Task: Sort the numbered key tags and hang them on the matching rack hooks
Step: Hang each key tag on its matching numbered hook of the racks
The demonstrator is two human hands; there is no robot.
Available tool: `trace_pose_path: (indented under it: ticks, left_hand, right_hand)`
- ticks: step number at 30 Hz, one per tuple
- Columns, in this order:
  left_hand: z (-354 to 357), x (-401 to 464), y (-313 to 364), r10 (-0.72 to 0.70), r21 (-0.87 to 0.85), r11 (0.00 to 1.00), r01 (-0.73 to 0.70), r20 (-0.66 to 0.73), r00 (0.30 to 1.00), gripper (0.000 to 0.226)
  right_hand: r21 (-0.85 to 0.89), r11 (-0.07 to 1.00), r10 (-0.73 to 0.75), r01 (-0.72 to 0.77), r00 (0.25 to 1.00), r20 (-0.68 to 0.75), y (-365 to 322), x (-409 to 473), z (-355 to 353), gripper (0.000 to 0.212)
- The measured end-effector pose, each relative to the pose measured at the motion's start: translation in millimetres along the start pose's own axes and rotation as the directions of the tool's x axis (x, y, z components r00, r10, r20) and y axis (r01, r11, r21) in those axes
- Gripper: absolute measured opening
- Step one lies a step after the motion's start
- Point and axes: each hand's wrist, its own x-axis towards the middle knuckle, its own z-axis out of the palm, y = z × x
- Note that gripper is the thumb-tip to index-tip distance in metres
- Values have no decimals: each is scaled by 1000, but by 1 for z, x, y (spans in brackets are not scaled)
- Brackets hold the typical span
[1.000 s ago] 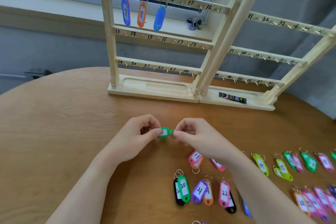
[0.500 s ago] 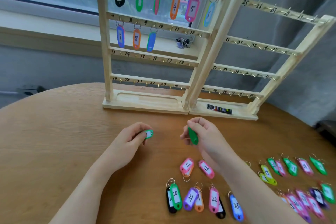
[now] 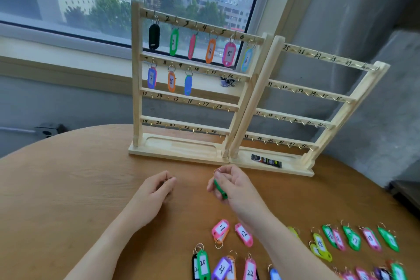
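My right hand (image 3: pixel 236 186) pinches a dark green key tag (image 3: pixel 220 189) above the table, its ring (image 3: pixel 217 171) up at my fingertips; its number faces away from me. My left hand (image 3: pixel 155 191) hovers beside it with fingers curled; the small green tag it held is hidden inside them. The left wooden rack (image 3: pixel 136 75) carries tags on hooks 1 to 9; hooks 10 (image 3: pixel 205 72) onward are bare. The right rack (image 3: pixel 341 102), numbered from 25, has no tags.
On the round wooden table (image 3: pixel 68 188), loose tags lie near me: pink 11 (image 3: pixel 221 229), pink 12 (image 3: pixel 244 234), green 20 (image 3: pixel 202 263), and several more in rows to the right (image 3: pixel 350 238). A window sill runs behind the racks.
My hands pulled apart, splitting two green tags, one in each hand. The right hand's tag now hangs from its ring. My view tilted up, and the left hand's tag went out of sight.
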Motion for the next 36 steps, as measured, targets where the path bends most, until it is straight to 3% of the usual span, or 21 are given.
trace_pose_path:
  ticks: [5,12,16,23,30,36]
  left_hand:
    - [7,16,44,90,-59,994,-96,-95,991,37]
    - [-10,74,141,234,74,971,-227,-99,967,34]
    - [-27,101,180,286,128,956,-263,-225,931,32]
    - [-36,137,187,193,154,977,-148,-337,922,33]
    - [-36,153,187,140,267,961,-70,-251,958,36]
    - [-36,157,181,110,251,968,-27,-323,940,35]
  right_hand:
    - [28,990,-142,141,990,13,-36,17,-13,12]
    - [149,943,-287,299,953,-97,-103,38,-46,11]
    - [123,926,-335,357,927,-172,-126,46,-53,13]
    - [87,925,-355,369,923,-146,-147,60,-50,9]
    - [39,925,-370,379,918,-143,-157,77,-52,8]
    - [25,934,-349,355,927,-137,-160,85,-53,8]
